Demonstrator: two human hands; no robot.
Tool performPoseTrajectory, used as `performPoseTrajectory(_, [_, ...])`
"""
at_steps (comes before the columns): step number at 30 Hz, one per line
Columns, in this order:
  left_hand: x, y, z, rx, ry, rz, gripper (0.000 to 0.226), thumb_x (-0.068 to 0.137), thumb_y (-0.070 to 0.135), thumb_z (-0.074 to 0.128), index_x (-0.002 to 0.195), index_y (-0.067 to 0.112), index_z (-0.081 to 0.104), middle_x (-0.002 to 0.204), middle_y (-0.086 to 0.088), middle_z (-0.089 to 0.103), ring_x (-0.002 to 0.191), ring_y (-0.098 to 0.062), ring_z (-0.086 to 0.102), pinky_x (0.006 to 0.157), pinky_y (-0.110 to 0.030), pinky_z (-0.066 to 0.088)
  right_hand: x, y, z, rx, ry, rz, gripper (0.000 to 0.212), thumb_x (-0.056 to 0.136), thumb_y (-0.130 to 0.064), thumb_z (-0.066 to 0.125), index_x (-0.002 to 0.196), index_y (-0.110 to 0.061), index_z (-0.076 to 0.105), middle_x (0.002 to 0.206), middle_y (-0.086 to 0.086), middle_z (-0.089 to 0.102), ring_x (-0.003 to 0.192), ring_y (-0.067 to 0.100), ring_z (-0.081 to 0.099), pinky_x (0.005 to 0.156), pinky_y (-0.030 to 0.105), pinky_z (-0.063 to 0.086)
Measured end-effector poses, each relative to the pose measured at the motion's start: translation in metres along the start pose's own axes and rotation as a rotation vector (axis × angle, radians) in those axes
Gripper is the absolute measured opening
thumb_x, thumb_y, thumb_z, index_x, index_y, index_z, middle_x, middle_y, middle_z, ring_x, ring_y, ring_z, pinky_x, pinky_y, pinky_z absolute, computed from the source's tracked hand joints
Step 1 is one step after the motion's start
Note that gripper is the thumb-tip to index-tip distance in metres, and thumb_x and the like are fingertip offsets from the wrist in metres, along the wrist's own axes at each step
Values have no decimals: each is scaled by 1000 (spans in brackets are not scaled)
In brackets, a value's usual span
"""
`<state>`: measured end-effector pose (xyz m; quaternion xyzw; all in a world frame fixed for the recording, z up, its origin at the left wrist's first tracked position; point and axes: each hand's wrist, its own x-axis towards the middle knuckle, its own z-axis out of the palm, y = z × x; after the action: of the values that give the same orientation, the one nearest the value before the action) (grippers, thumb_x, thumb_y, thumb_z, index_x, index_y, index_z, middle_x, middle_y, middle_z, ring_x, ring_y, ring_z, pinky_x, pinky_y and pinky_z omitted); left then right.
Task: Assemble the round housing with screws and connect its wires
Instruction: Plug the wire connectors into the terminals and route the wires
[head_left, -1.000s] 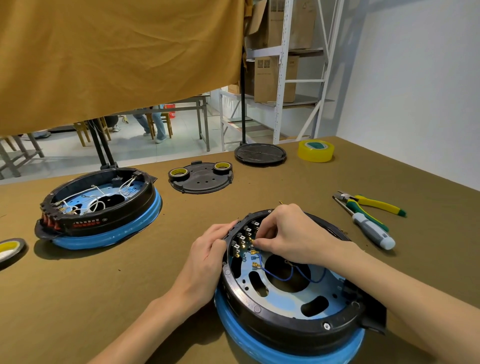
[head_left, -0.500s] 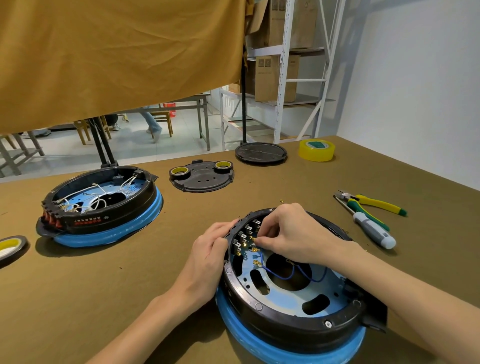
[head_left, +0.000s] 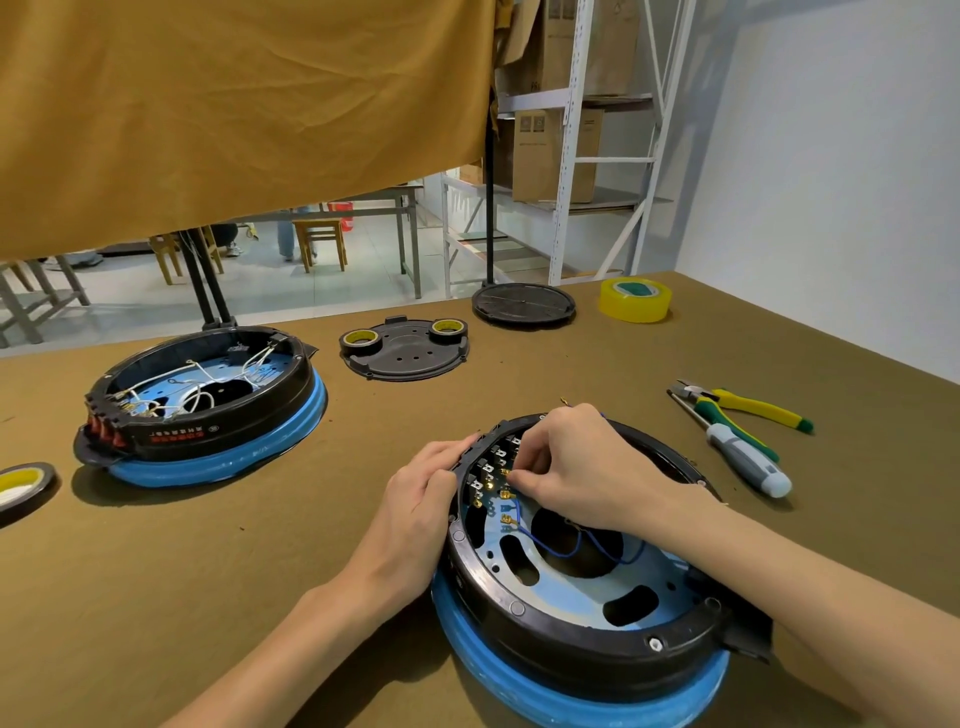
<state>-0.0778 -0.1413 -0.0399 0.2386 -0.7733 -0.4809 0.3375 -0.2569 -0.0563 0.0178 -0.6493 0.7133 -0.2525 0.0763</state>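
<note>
We see a line of red characters on the black wall of the far round housing (head_left: 176, 434), too small and inverted for us to read.

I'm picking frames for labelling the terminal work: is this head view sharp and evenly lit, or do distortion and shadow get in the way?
Head view: sharp at the centre, where the brass terminals and blue wire read clearly; wide-angle bending curves the shelving rack and table edge; soft, even light, only faint shadows under the housing; the right hand hides some of the terminals.
</note>
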Motion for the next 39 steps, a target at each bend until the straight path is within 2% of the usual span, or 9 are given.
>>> performPoseTrajectory(5, [0, 2, 0, 7, -11, 3, 60, 95, 37, 28, 143, 18, 59, 132, 14, 61, 125, -1, 57, 108, -32, 49, 1, -5, 2, -21, -5, 24, 14, 88, -21, 73, 77, -16, 81, 70, -7, 74, 65, 7, 69, 65, 34, 61])
performPoseTrajectory(14, [-5, 4, 6, 28, 36, -9, 60, 96, 41, 24, 141, 24, 61, 132, 16, 59, 124, 2, 55, 108, -33, 48, 4, -19, 15, -165, 22, 130, 17, 88, -18, 63, 84, -2, 69, 78, 13, 71, 75, 33, 69, 69, 46, 61])
performPoseTrajectory(19, [-13, 7, 16, -92, 138, -54, 57, 93, 42, 35, 140, 22, 62, 128, 11, 64, 115, 2, 62, 98, -28, 54, 3, -18, 10, -120, -28, 175, 20, 88, -21, 68, 86, -3, 76, 79, 12, 75, 78, 29, 71, 72, 45, 62])
performPoseTrajectory(23, [-17, 9, 17, -50, 237, -36, 49, 90, 38, 45, 129, 23, 70, 120, 18, 65, 113, 5, 61, 98, -30, 55, -1, -16, 5, -100, -50, 139, 18, 91, -26, 71, 85, -12, 80, 78, 6, 75, 77, 23, 70, 75, 42, 61])
performPoseTrajectory(29, [-17, 8, 16, -80, 237, -53, 42, 95, 35, 49, 129, 21, 70, 108, 20, 66, 106, -1, 65, 90, -33, 59, -1, -15, 10, -117, -22, 94, 21, 94, -18, 68, 79, -5, 76, 72, 11, 72, 72, 26, 68, 72, 44, 59])
performPoseTrajectory(33, [-18, 11, 16, -38, 211, -37, 39, 91, 39, 43, 120, 30, 68, 111, 15, 64, 106, 2, 62, 89, -24, 53, 7, -16, 0, -104, -138, 95, 18, 95, -22, 70, 89, -8, 79, 80, 8, 75, 76, 22, 71, 74, 41, 61])
performPoseTrajectory(35, [-18, 12, 15, 10, 168, -15, 37, 91, 39, 39, 119, 35, 63, 117, 17, 62, 111, 6, 58, 90, -13, 46, 11, -12, -16, -68, -218, 107, 18, 95, -26, 71, 88, -13, 82, 76, 0, 76, 68, 9, 69, 64, 28, 59])
performPoseTrajectory(37, [-16, 12, 15, 34, 127, -3, 43, 93, 39, 35, 127, 33, 61, 127, 21, 59, 121, 9, 53, 97, -10, 41, 10, -4, -29, -28, -149, 134, 20, 94, -28, 71, 82, -17, 82, 67, -5, 74, 58, 3, 64, 55, 21, 53])
performPoseTrajectory(39, [-13, 11, 15, 65, 99, -1, 52, 94, 39, 32, 138, 30, 59, 135, 24, 57, 130, 7, 48, 107, -20, 38, 7, 6, -33, -27, -44, 172, 19, 94, -28, 71, 82, -17, 81, 68, -5, 73, 61, 4, 64, 57, 23, 52])
